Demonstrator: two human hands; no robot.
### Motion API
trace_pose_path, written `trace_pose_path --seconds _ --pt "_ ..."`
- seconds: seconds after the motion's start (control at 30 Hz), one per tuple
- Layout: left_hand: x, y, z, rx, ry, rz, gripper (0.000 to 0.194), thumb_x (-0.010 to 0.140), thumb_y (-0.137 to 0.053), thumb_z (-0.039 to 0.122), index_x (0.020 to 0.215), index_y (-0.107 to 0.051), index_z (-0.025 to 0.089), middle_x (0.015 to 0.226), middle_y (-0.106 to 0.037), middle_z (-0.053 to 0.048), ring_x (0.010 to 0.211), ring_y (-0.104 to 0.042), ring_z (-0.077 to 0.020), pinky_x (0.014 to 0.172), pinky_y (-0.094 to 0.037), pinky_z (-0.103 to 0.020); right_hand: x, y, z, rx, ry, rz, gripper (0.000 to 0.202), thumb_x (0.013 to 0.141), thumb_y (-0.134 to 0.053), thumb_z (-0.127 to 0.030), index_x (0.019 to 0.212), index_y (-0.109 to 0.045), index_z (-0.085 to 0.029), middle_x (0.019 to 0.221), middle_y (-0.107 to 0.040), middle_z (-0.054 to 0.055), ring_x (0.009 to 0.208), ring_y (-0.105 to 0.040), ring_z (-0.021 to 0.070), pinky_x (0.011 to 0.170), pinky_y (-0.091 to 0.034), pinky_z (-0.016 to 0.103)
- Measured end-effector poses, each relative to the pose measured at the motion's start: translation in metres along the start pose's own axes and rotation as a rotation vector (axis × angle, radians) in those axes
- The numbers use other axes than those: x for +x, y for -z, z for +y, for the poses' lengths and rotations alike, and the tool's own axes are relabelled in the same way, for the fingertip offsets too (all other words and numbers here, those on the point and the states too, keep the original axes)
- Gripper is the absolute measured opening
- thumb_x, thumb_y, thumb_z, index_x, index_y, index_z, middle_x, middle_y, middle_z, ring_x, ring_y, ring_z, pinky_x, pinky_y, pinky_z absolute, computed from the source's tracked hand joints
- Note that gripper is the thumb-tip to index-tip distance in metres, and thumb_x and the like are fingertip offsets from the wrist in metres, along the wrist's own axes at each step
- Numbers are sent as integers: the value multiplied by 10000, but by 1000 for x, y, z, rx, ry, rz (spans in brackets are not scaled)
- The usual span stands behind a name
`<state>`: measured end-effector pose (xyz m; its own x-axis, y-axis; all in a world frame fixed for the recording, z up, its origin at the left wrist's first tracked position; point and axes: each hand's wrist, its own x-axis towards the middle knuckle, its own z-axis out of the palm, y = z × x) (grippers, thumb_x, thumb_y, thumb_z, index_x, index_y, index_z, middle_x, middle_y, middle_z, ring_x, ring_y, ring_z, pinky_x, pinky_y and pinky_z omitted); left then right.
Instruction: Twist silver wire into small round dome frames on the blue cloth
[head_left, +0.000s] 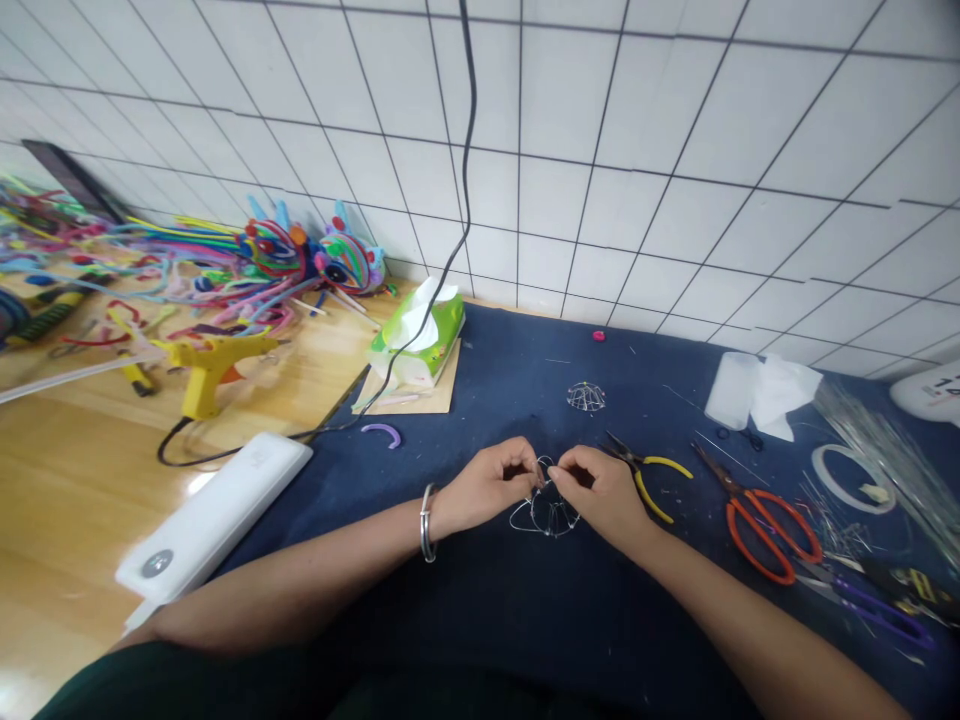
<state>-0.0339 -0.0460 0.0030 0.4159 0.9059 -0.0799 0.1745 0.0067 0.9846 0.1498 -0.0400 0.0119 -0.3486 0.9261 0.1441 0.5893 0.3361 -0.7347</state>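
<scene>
Between my two hands is a small round wire frame of thin silvery wire, with a loop sticking out to its left. My left hand is closed, thumb and fingers pinching the frame's upper left rim. On the upper right side, my right hand pinches the same frame, its fingertips close to those of the left. A second, dome-shaped wire piece lies on the dark blue cloth beyond my hands. Yellow-handled pliers rest just right of my right hand.
To the right lie orange-handled scissors, purple-handled scissors, a white tape ring and a bundle of wires. Leftward are a tissue pack, a white power bank, a yellow glue gun and a hanging black cable.
</scene>
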Motion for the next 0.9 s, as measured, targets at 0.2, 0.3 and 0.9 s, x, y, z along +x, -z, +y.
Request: trace_pose_path --seconds 0.2,0.3,0.9 --pt "0 0 0 -24 28 0 70 765 -512 189 811 -519 137 702 -545 6 617 -493 -79 583 -396 -214 -2 -3 -1 -20 -5 32 96 754 -518 -216 663 -545 -200 621 -540 -25 584 -496 112 577 -387 229" --pt "-1 -1 -1 -16 38 9 101 762 -534 226 812 -515 139 701 -535 9 600 -476 -74 567 -391 -207 -2 -4 -2 -30 -4 29 92 750 -520 -207 662 -547 -199 630 -541 -23 600 -498 115 582 -384 230" --pt "2 9 3 -97 16 -65 90 760 -547 194 765 -484 131 669 -527 21 568 -456 -54 554 -380 -194 12 17 23 228 -253 -230 182 788 -469 -312 770 -595 -183 656 -625 -10 472 -546 85 484 -414 201"
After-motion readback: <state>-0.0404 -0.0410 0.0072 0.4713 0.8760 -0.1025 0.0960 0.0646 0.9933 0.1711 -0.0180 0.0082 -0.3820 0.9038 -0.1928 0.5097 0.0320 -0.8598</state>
